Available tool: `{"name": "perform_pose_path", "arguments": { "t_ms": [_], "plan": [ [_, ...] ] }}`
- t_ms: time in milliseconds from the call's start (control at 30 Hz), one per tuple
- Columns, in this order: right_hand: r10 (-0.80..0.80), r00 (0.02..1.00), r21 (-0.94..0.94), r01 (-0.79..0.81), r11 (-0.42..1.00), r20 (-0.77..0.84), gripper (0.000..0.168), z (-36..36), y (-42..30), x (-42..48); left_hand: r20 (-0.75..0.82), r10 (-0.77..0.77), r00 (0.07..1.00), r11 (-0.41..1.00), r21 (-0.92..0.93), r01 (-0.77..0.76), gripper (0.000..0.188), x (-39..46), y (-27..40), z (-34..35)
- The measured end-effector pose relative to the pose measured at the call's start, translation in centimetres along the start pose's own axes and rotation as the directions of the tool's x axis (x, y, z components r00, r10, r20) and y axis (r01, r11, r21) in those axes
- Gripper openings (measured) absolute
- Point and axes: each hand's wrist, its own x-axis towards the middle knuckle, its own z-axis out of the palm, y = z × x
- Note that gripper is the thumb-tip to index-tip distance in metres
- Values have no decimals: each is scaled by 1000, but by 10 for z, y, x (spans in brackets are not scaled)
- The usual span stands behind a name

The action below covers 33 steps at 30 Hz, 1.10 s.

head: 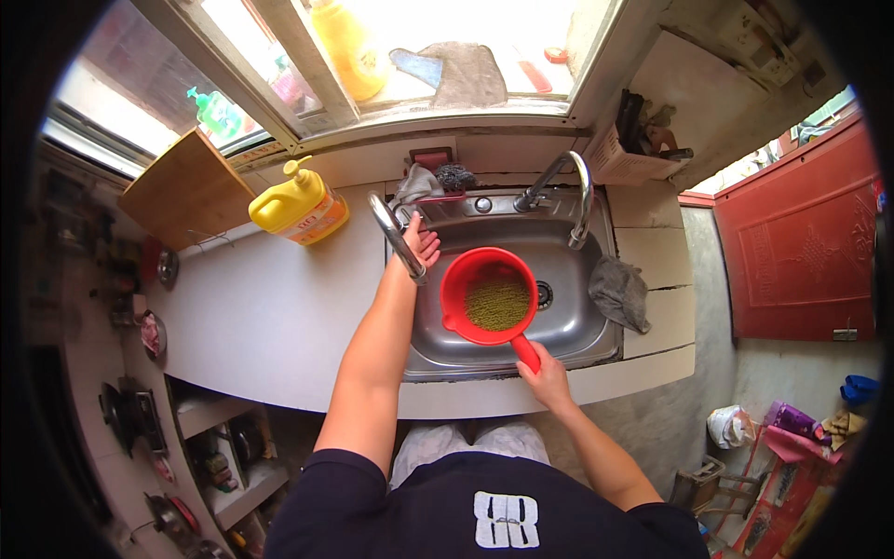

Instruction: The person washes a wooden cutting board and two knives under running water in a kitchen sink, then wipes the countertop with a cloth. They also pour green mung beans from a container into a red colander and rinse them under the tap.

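Note:
My right hand (546,377) is closed around the handle of a red plastic dipper (454,279). Small green beans (497,304), which look like mung beans, lie in the dipper's bowl. It is held over the stainless steel sink (440,342), with the drain (543,295) partly showing beside it. My left hand (423,241) reaches past the left curved faucet (395,234), palm turned up and fingers apart, holding nothing. The spout crosses in front of my left wrist; whether my fingers touch the faucet's base is hard to tell.
A second faucet (580,199) arches over the sink's right side. A grey cloth (618,292) hangs on the right rim. Behind the sink sit a steel wool scrubber (455,176) and a pale cloth (419,184). A yellow pump jug (300,206) and a wooden board (188,192) stand left.

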Motion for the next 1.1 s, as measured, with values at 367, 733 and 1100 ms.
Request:
{"name": "perform_pose_path", "arguments": {
  "t_ms": [367,733,1100],
  "plan": [
    [130,949,234,-201,951,287,42,21,-21,4,261,201,944,950,182,-252,18,35,-13,-39],
    [134,962,424,-226,877,236,41,40,-47,5,323,333,886,937,-13,-348,34,-11,-46,-82],
    [124,946,333,-225,916,299,45,58,-48,-1,62,134,989,974,176,-143,23,-136,-108,-234]
  ]
}}
